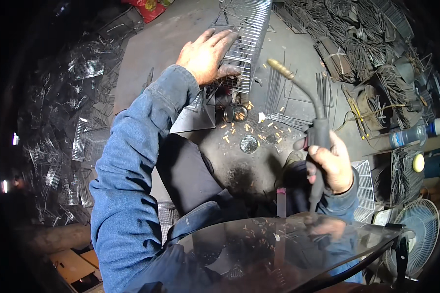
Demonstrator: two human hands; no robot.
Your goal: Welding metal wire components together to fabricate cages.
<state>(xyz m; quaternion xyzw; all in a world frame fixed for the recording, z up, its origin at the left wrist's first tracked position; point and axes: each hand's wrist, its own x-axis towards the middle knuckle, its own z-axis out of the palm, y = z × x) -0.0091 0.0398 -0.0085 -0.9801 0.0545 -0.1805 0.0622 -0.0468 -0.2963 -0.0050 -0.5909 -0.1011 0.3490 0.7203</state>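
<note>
My left hand (205,56) reaches forward and grips the near left side of a metal wire basket (254,36), fingers over the wires and thumb lower down. The basket stands on a grey metal work surface (156,46). In my right hand (335,163) is a welding torch (319,132), fingers wrapped round its dark handle. The torch's curved neck points up and left, and its brass-coloured nozzle (280,68) is a short way from the basket, not touching it. A tinted transparent visor (259,249) covers the lower part of the view.
Cigarette butts lie around a round tin (248,144) on the floor. Thin rods (278,95) lie right of the basket, with bundles of metal rods (371,53) beyond. A plastic bottle (407,138) and a fan (415,234) are at right. Dark wire pieces (49,132) heap up at left.
</note>
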